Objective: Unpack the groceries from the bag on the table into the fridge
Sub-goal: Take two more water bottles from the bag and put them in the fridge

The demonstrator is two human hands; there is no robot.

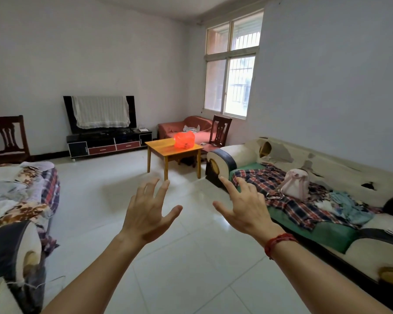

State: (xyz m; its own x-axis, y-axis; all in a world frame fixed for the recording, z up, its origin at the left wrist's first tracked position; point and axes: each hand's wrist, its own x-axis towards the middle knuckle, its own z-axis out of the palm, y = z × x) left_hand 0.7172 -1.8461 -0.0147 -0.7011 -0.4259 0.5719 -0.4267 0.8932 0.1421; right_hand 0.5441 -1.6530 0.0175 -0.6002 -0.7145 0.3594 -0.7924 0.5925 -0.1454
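Both hands were held out with fingers spread wide, the left hand (145, 214) and right hand (245, 209) holding nothing. Far ahead, the red bag (184, 139) sat on the wooden surface (163, 148).

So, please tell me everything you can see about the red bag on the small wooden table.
The red bag looks like thin, shiny, half-transparent plastic. It is crumpled and bulging, so it seems to be filled, but the contents are too blurred to name. Its top is bunched together. It sits toward the far right side of the wooden table, across the room. Only the tabletop touches it.
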